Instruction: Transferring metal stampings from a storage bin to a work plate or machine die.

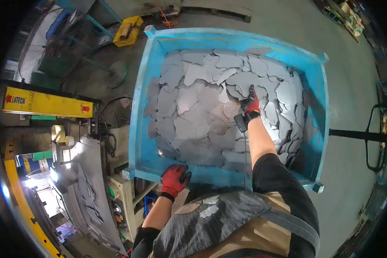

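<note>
A large light-blue bin [230,35] in front of me holds many flat grey sheet-metal pieces [193,116] with wavy edges, lying in overlapping layers. My right hand [251,105], in a red and black glove, reaches into it right of the middle. Its thumb lies over the edge of one grey piece [241,79], and the other fingers are curled at that edge, partly hidden. A dark gap shows beneath this piece. At the bin's near left side, my left hand [174,179], gloved alike, is closed over the rim.
Left of the bin stands a machine with a yellow arm [47,102] and a grey sheet [88,180] with wavy cut-outs. A yellow tray [128,32] sits beyond the far left corner. A black handle [367,136] juts out on the right.
</note>
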`<action>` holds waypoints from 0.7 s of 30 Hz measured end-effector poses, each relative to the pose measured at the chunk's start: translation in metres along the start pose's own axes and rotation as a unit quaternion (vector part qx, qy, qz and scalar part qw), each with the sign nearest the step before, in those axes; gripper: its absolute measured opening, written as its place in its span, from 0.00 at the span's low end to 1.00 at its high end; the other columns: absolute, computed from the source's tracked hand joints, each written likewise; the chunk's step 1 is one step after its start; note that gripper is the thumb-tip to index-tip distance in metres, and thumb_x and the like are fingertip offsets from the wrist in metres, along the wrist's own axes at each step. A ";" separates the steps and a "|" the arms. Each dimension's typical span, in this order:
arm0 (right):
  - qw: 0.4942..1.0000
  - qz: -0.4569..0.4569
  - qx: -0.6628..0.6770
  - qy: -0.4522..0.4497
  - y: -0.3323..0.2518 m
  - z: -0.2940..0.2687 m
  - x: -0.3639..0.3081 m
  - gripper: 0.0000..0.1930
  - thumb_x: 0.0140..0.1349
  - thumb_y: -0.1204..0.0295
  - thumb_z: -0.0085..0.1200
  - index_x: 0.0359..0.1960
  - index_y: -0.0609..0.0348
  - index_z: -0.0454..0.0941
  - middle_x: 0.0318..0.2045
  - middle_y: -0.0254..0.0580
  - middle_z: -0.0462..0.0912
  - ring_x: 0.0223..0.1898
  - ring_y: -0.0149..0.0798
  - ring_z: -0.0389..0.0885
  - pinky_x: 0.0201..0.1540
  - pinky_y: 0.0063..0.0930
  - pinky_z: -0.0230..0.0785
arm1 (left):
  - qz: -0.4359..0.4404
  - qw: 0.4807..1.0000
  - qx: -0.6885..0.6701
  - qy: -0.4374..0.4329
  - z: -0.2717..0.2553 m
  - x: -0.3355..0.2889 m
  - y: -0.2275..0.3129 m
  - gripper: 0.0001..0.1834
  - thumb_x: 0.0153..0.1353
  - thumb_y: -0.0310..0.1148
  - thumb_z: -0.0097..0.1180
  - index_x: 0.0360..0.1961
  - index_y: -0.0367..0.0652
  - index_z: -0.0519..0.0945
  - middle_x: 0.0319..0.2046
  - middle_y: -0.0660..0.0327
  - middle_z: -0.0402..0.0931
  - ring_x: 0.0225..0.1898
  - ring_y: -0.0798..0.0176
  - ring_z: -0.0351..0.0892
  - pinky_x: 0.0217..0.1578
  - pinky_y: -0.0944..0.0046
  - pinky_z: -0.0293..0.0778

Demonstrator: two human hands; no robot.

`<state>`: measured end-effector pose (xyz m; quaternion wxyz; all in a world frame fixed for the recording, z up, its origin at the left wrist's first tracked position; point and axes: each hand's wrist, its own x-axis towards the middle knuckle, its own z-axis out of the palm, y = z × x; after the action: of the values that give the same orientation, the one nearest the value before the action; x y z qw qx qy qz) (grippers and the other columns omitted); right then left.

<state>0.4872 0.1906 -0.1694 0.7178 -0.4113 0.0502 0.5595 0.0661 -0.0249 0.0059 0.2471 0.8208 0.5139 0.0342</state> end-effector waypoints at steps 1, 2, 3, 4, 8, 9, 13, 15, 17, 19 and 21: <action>1.000 0.008 0.011 -0.018 0.000 -0.001 0.004 0.27 0.64 0.53 0.47 0.59 0.58 0.65 0.53 0.44 0.75 0.51 0.47 0.76 0.56 0.43 0.69 | 0.000 1.000 -0.005 0.002 -0.001 0.001 0.001 0.21 0.49 0.43 0.58 0.44 0.47 0.79 0.42 0.56 0.77 0.46 0.48 0.73 0.49 0.53 0.70; 0.999 0.016 0.022 -0.036 -0.001 -0.002 0.009 0.27 0.64 0.53 0.47 0.59 0.58 0.65 0.53 0.44 0.75 0.52 0.47 0.76 0.56 0.44 0.69 | -0.003 1.000 -0.001 -0.002 -0.003 0.004 -0.001 0.21 0.49 0.43 0.58 0.44 0.47 0.79 0.42 0.56 0.77 0.46 0.48 0.73 0.49 0.53 0.70; 0.998 0.028 0.029 -0.049 0.000 -0.004 0.005 0.28 0.64 0.54 0.48 0.59 0.58 0.65 0.53 0.44 0.75 0.52 0.48 0.75 0.56 0.44 0.69 | -0.009 1.000 -0.002 -0.010 -0.004 0.005 0.000 0.20 0.49 0.43 0.58 0.43 0.47 0.79 0.42 0.56 0.77 0.46 0.48 0.73 0.49 0.52 0.70; 0.999 0.014 0.052 -0.002 0.006 0.002 0.007 0.23 0.61 0.53 0.53 0.50 0.58 0.75 0.39 0.38 0.81 0.33 0.39 0.80 0.32 0.31 0.73 | -0.015 1.000 -0.003 -0.019 -0.003 0.004 0.001 0.20 0.49 0.43 0.58 0.43 0.47 0.79 0.42 0.56 0.77 0.46 0.48 0.73 0.49 0.52 0.70; 0.997 -0.051 -0.055 0.024 0.011 -0.003 -0.001 0.20 0.61 0.55 0.53 0.45 0.57 0.76 0.36 0.40 0.82 0.32 0.39 0.81 0.31 0.33 0.73 | 0.000 1.000 -0.003 -0.005 -0.005 0.001 0.000 0.20 0.49 0.43 0.58 0.43 0.46 0.79 0.42 0.56 0.76 0.45 0.48 0.73 0.48 0.52 0.70; 0.997 -0.063 -0.030 0.033 0.010 -0.011 0.004 0.19 0.61 0.55 0.53 0.43 0.57 0.77 0.34 0.40 0.82 0.30 0.40 0.80 0.29 0.34 0.72 | 0.012 1.000 0.008 0.001 -0.008 0.004 0.001 0.20 0.49 0.43 0.58 0.43 0.46 0.79 0.42 0.55 0.76 0.45 0.48 0.73 0.48 0.52 0.70; 0.990 -0.055 -0.122 0.053 0.002 -0.016 -0.034 0.17 0.61 0.57 0.53 0.42 0.57 0.78 0.30 0.37 0.82 0.23 0.38 0.78 0.22 0.32 0.69 | 0.004 1.000 0.007 0.013 -0.004 -0.001 0.001 0.21 0.49 0.42 0.59 0.46 0.49 0.78 0.42 0.56 0.75 0.45 0.49 0.73 0.46 0.53 0.71; 0.976 -0.016 -0.215 0.029 -0.011 -0.045 -0.059 0.17 0.62 0.59 0.51 0.46 0.56 0.77 0.32 0.37 0.82 0.20 0.36 0.77 0.19 0.27 0.68 | -0.002 1.000 0.008 0.010 0.001 -0.003 -0.004 0.21 0.49 0.42 0.59 0.46 0.48 0.78 0.43 0.55 0.75 0.46 0.49 0.73 0.47 0.53 0.70; 0.952 0.005 -0.306 0.025 -0.021 -0.062 -0.087 0.17 0.64 0.60 0.48 0.47 0.56 0.77 0.35 0.37 0.81 0.21 0.35 0.77 0.21 0.26 0.69 | -0.006 1.000 0.009 0.007 0.002 -0.003 -0.003 0.22 0.50 0.43 0.59 0.46 0.47 0.78 0.43 0.54 0.75 0.46 0.49 0.73 0.47 0.53 0.70; 0.925 -0.006 -0.380 0.005 -0.030 -0.071 -0.123 0.17 0.65 0.60 0.45 0.48 0.56 0.77 0.39 0.37 0.81 0.24 0.32 0.78 0.24 0.26 0.70 | -0.011 1.000 0.007 0.009 -0.002 -0.004 0.001 0.22 0.50 0.43 0.59 0.46 0.47 0.78 0.43 0.53 0.75 0.47 0.49 0.73 0.48 0.53 0.70; 0.941 -0.035 -0.336 0.026 -0.026 -0.091 -0.153 0.19 0.64 0.63 0.45 0.52 0.60 0.75 0.47 0.36 0.79 0.37 0.29 0.78 0.38 0.24 0.70 | -0.006 1.000 0.012 0.008 -0.002 -0.005 -0.001 0.22 0.50 0.44 0.58 0.46 0.47 0.78 0.43 0.53 0.75 0.47 0.48 0.73 0.48 0.53 0.69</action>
<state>0.4881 0.0144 -0.1336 0.5552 -0.6446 -0.1360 0.5077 0.0626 -0.0286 0.0081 0.2333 0.8200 0.5215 0.0336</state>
